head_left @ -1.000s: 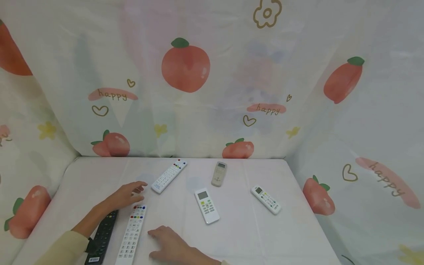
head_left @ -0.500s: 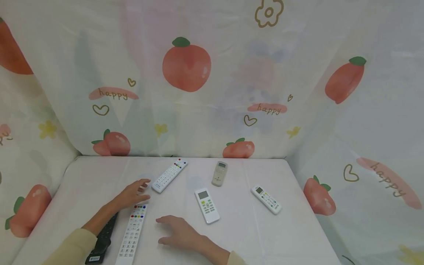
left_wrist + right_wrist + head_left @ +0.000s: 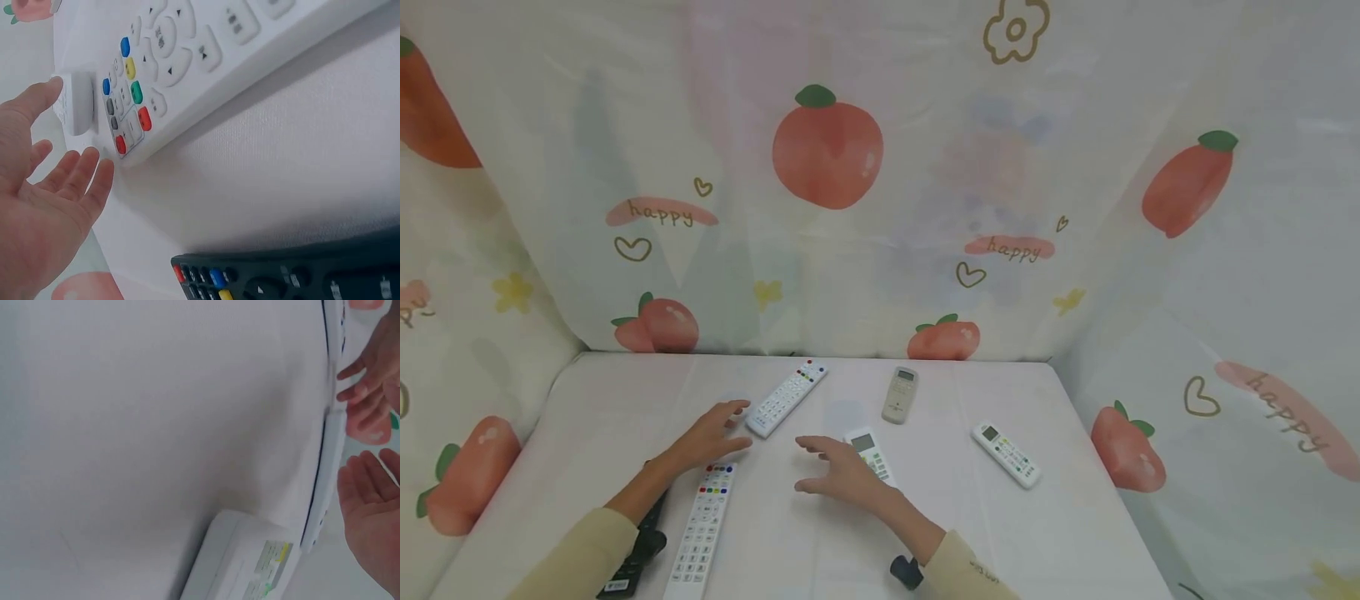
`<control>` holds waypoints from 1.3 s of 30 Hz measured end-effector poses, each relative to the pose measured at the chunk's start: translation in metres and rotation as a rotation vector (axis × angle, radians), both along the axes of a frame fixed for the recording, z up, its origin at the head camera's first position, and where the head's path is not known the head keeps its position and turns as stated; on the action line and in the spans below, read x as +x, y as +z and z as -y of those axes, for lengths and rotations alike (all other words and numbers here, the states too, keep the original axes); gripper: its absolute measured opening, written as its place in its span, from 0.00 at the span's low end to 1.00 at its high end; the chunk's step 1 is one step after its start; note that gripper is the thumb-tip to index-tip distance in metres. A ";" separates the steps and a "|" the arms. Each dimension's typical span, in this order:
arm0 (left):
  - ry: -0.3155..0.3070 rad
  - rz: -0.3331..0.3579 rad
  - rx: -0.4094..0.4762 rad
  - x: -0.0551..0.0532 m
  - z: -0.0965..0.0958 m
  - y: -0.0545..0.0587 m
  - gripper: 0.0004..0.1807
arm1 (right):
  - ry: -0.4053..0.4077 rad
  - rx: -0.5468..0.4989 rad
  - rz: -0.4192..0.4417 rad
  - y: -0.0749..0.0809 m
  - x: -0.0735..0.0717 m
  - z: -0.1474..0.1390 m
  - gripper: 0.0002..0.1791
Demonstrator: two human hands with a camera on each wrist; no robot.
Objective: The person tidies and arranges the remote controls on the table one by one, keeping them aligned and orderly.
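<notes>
My left hand (image 3: 711, 437) hovers with loosely spread fingers close to the lower end of a white remote control (image 3: 786, 400) at the back. Just in front of that hand lies a long white remote (image 3: 700, 533) with coloured buttons. A black remote (image 3: 269, 278) is partly covered by my left forearm in the head view. My right hand (image 3: 842, 473) holds nothing, its fingers reaching leftward and apart from the far white remote. It hides part of a white air-conditioner remote (image 3: 871, 454), whose corner also appears in the right wrist view.
A beige remote (image 3: 899, 396) lies near the back edge of the white table (image 3: 1075, 542). Farther right is a small white remote (image 3: 1006, 454), set diagonally. Fruit-printed cloth (image 3: 827, 275) walls the table at the back and both sides.
My right hand has moved forward and to the right, from beside the long white remote to over the air-conditioner remote. My left hand has shifted slightly right. The remotes lie where they were.
</notes>
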State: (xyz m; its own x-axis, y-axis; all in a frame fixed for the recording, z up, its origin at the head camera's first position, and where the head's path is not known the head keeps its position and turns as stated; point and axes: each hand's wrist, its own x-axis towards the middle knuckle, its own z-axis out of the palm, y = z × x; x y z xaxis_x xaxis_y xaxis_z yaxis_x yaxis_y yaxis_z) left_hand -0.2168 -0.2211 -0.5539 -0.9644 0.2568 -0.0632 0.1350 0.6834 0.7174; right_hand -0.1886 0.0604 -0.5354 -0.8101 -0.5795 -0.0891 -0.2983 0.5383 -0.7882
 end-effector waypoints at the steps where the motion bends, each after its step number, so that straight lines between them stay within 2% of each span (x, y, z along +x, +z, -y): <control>1: 0.002 0.006 0.001 -0.001 -0.001 0.000 0.39 | -0.012 -0.015 -0.001 0.001 -0.004 -0.002 0.38; 7: 0.014 0.029 -0.027 -0.008 -0.004 -0.004 0.39 | -0.090 -0.028 -0.003 0.001 -0.026 -0.004 0.38; 13: 0.014 0.033 -0.039 -0.015 -0.009 -0.005 0.40 | -0.174 -0.022 0.036 -0.004 -0.038 0.004 0.40; 16: 0.007 0.042 -0.053 -0.019 -0.012 -0.004 0.40 | -0.212 -0.040 0.055 -0.005 -0.040 0.011 0.40; 24: -0.010 0.148 -0.111 -0.031 -0.019 0.006 0.43 | -0.306 -0.059 0.095 -0.012 -0.048 0.030 0.41; 32: -0.047 0.199 -0.147 -0.041 -0.023 0.008 0.42 | -0.405 -0.096 0.182 -0.014 -0.047 0.053 0.45; 39: -0.075 0.218 -0.143 -0.048 -0.023 0.012 0.40 | -0.488 -0.114 0.210 -0.016 -0.047 0.068 0.48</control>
State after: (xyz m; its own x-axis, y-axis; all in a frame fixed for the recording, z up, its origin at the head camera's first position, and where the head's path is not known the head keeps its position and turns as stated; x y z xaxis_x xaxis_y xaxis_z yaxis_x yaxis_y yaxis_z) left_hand -0.2652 -0.1980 -0.5419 -0.9028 0.3003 -0.3080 0.0417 0.7737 0.6322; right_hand -0.2355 -0.0072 -0.5512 -0.9590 -0.1560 -0.2366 0.1351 0.4823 -0.8655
